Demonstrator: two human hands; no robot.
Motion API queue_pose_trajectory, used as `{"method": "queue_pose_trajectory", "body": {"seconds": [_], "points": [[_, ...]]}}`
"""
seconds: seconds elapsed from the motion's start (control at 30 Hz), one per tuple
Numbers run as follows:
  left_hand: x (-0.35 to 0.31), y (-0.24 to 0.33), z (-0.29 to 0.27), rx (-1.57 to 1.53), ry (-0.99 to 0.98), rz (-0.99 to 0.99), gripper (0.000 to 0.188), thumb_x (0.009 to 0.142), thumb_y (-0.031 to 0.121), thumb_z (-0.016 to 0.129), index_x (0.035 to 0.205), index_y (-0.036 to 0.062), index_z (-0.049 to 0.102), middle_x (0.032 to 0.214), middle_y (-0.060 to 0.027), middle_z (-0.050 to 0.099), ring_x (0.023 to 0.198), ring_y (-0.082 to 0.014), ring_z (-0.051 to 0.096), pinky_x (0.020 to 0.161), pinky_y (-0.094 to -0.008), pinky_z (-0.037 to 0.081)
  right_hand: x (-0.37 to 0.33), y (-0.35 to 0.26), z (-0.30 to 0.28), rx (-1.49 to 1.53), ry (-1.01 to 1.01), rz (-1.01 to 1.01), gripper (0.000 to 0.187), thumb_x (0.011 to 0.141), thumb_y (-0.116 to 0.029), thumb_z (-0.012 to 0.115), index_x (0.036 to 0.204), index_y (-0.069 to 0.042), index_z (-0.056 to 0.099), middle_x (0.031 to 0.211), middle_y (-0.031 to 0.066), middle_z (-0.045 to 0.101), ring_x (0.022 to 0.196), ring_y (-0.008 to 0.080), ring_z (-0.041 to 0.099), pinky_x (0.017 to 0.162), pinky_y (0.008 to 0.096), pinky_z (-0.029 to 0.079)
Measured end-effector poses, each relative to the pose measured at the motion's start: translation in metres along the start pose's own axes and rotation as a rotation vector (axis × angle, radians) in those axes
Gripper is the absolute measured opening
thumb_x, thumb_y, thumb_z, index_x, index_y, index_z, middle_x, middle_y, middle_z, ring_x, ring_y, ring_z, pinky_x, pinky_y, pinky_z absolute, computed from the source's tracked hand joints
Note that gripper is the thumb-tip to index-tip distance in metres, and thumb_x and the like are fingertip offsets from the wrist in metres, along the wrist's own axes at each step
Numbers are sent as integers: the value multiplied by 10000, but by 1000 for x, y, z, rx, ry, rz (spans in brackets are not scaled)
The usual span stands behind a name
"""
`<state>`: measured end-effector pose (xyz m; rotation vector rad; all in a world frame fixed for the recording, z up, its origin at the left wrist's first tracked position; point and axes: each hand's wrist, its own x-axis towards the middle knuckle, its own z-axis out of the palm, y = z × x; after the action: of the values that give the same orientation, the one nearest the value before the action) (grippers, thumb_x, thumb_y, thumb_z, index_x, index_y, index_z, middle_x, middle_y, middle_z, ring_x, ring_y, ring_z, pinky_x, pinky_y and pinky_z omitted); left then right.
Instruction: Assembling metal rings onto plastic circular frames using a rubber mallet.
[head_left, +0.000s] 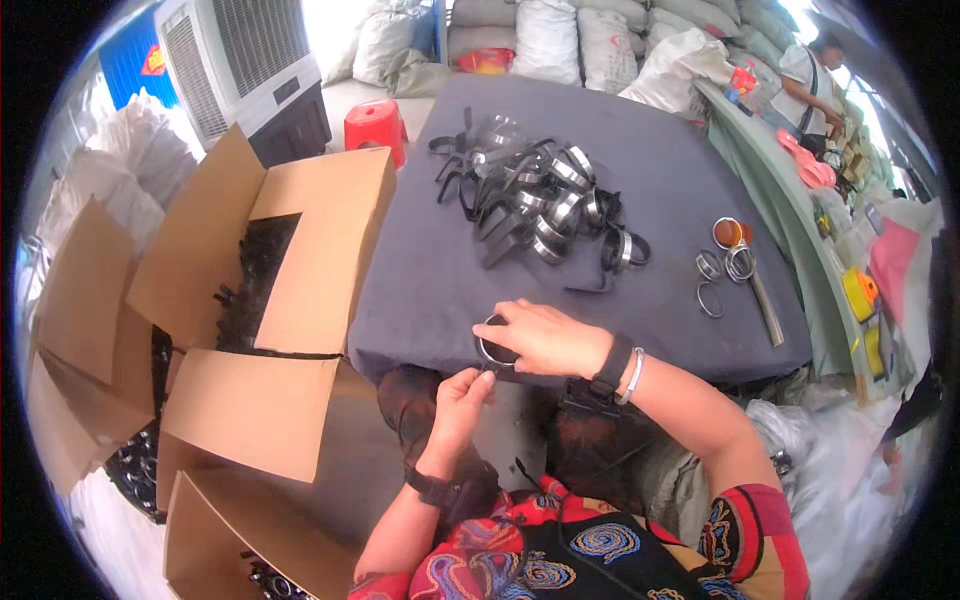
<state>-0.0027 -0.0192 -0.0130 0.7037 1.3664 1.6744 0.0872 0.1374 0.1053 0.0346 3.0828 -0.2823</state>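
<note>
At the near edge of the grey-covered table, both my hands work on one black piece with a shiny metal ring (494,350). My left hand (458,408) is closed, pinching the piece's lower end just below the ring. From the right, my right hand (552,342) reaches over with its fingers curled on the ring's rim; part of the ring is hidden under it. Beyond them lies a heap of black handle-like pieces with metal bands (530,190). One such piece (620,250) sits at the heap's right side.
Loose metal rings (709,298), an orange-brown round thing (728,233) and a metal rod (768,310) lie on the table's right. Open cardboard boxes (270,410) with black parts stand left. A red stool (375,128), an air cooler (240,65), sacks (605,50) and another person (808,85) are farther off.
</note>
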Motion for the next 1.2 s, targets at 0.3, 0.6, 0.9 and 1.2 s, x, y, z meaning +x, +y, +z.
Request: {"method": "queue_pose_trajectory", "body": {"seconds": [0.3, 0.6, 0.9, 1.2], "points": [[12, 5, 8, 88, 10, 4, 253, 911, 187, 579, 709, 35, 569, 651, 55, 515, 628, -37, 437, 560, -220, 358, 5, 9, -2, -13, 188, 24, 572, 740, -284, 700, 1241, -63, 534, 1098, 199, 549, 1011, 375, 556, 867, 439, 468], [-2, 10, 7, -13, 48, -16, 162, 892, 86, 534, 874, -47, 627, 779, 15, 604, 706, -52, 487, 644, -217, 385, 44, -1, 59, 45, 184, 107, 585, 898, -399, 515, 1319, 1, 446, 1416, 196, 376, 1346, 332, 307, 1049, 582, 267], [1, 14, 5, 15, 7, -23, 203, 933, 146, 524, 939, -30, 627, 774, 23, 592, 679, -55, 470, 621, -206, 369, 44, -11, 33, -2, 103, 175, 595, 891, -362, 539, 1354, -13, 404, 1444, 186, 328, 1361, 322, 286, 1034, 589, 291], [4, 28, 10, 41, -25, -46, 222, 951, 163, 521, 958, -33, 624, 781, 11, 583, 700, -72, 478, 632, -216, 379, 47, 3, 66, -14, 353, 152, 536, 879, -371, 554, 1287, -30, 489, 1369, 188, 421, 1298, 355, 358, 1031, 584, 289]]}}
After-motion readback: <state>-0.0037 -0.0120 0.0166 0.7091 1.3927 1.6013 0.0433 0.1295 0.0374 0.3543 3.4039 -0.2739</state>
